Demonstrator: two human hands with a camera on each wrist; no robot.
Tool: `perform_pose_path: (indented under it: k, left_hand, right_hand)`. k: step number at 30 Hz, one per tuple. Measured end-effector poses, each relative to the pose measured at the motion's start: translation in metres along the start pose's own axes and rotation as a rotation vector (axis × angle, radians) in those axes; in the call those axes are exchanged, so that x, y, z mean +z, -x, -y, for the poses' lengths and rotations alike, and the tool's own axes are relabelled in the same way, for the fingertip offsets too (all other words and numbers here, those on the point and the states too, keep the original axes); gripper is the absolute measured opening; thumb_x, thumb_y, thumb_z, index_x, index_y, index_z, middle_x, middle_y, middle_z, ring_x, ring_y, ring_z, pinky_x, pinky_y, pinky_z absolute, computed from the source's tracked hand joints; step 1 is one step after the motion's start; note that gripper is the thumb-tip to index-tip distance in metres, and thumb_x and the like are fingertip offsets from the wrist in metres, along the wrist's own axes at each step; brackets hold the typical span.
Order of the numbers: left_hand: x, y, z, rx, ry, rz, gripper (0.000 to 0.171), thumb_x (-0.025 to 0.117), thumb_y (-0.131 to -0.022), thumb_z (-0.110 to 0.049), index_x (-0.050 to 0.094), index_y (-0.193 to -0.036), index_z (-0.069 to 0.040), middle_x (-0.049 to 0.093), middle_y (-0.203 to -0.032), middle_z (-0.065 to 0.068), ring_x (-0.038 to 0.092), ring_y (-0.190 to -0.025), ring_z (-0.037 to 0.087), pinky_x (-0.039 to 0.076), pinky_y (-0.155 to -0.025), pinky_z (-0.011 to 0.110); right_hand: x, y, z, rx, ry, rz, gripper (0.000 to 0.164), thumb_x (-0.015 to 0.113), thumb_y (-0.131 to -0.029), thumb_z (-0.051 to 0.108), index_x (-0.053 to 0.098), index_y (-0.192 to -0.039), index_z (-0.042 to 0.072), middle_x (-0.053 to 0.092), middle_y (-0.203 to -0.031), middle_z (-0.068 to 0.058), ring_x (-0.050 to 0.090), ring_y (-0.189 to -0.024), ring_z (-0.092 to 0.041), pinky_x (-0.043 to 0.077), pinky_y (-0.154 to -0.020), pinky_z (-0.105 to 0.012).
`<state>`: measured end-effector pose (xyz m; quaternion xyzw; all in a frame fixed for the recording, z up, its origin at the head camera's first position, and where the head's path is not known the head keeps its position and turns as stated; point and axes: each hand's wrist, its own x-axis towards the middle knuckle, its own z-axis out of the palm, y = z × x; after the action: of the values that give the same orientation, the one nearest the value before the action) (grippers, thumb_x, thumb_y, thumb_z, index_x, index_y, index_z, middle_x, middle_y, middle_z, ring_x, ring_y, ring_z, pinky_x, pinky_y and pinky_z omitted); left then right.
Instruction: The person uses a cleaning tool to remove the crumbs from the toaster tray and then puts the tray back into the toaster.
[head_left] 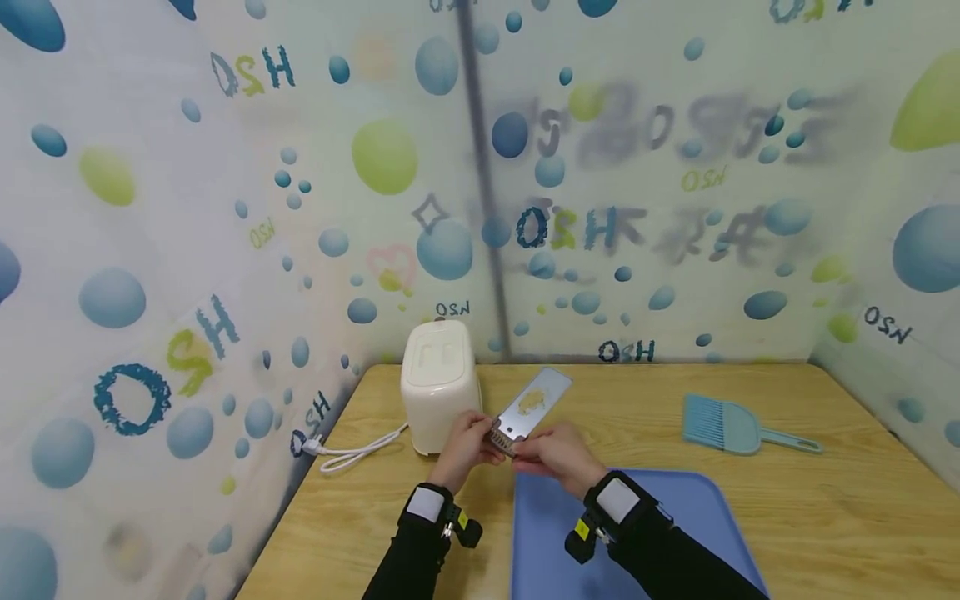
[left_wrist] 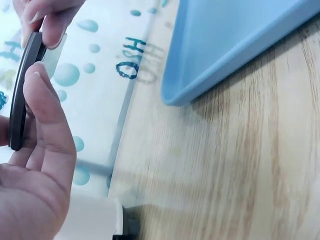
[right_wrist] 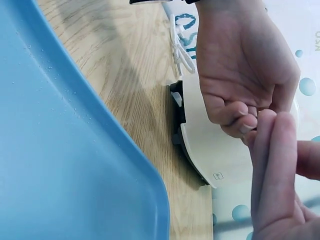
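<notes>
A silver crumb tray (head_left: 551,386) with a dark, ridged end is held up over the table, tilted away from me. A tan patch shows on its flat face. My left hand (head_left: 463,454) grips the dark end from the left, thumb and fingers on its edge. From the right, my right hand (head_left: 561,454) pinches the same end near its corner. The left wrist view shows the dark end edge-on (left_wrist: 21,95) between the fingers of both hands. In the right wrist view my hands hide it. Just behind my left hand stands a white toaster (head_left: 440,392).
Below my right hand lies a blue tray (head_left: 675,500), with small pale specks along its rim in the right wrist view. A light-blue brush (head_left: 741,429) is at the right. The toaster's white cord (head_left: 352,457) lies bundled at the left edge. Patterned sheets rise behind the table.
</notes>
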<state>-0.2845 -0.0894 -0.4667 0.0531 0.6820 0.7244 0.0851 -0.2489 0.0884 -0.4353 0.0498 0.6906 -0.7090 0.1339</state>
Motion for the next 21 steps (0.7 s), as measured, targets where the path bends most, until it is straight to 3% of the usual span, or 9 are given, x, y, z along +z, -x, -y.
perform_pose_path:
  k: [12, 17, 21]
  left_hand:
    - [0.019, -0.006, 0.008, 0.090, 0.013, -0.143, 0.022, 0.042, -0.110, -0.015, 0.048, -0.111, 0.006, 0.056, -0.077, 0.005, 0.056, -0.055, 0.011, 0.050, -0.051, 0.023]
    - [0.025, -0.008, 0.011, 0.125, -0.045, -0.261, 0.025, 0.046, -0.110, -0.019, 0.052, -0.107, 0.005, 0.052, -0.080, 0.006, 0.051, -0.058, 0.013, 0.047, -0.051, 0.024]
    - [0.028, -0.010, 0.013, 0.137, -0.110, -0.330, 0.026, 0.045, -0.110, -0.022, 0.055, -0.104, 0.002, 0.052, -0.089, 0.008, 0.052, -0.070, 0.017, 0.045, -0.058, 0.027]
  right_hand:
    - [0.007, 0.001, -0.005, -0.011, -0.088, -0.046, 0.027, 0.073, -0.093, 0.004, 0.065, -0.113, -0.013, 0.071, -0.098, -0.019, 0.075, -0.082, -0.023, 0.060, -0.074, -0.030]
    - [0.013, 0.003, -0.006, -0.018, -0.094, -0.046, 0.024, 0.073, -0.093, 0.005, 0.066, -0.110, -0.011, 0.074, -0.092, -0.016, 0.075, -0.082, -0.024, 0.060, -0.073, -0.030]
    - [0.018, 0.007, -0.006, -0.027, -0.103, -0.030, 0.022, 0.073, -0.093, 0.004, 0.067, -0.106, -0.012, 0.074, -0.086, -0.014, 0.075, -0.078, -0.022, 0.061, -0.071, -0.030]
